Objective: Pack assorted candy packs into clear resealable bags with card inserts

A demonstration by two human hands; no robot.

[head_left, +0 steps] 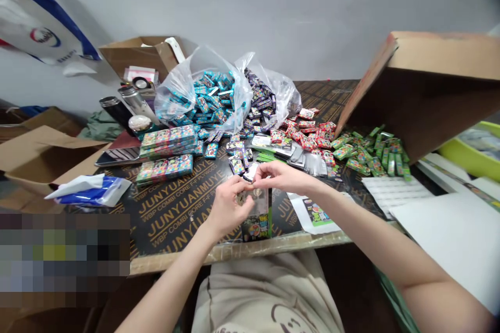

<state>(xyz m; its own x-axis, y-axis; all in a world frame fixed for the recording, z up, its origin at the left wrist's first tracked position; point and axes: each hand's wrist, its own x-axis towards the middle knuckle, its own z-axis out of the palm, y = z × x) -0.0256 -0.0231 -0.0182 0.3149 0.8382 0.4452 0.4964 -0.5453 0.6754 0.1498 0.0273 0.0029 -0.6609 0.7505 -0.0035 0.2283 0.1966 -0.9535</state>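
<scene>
Near the table's front edge, my left hand is closed at the upper left of a flat printed packet, dark with colourful print and a green edge. My right hand meets it from the right, thumb and fingertips pinched together at the packet's upper end. Whatever sits between those fingertips is too small to make out. Just beyond the hands lie small purple boxes and a pile of flat green and clear packets. A white sheet with colourful print lies beneath my right forearm.
Clear bags hold blue boxes and purple boxes. Red boxes and green boxes lie loose to the right, by a large cardboard box. At left are wrapped box stacks, a phone and a tissue pack.
</scene>
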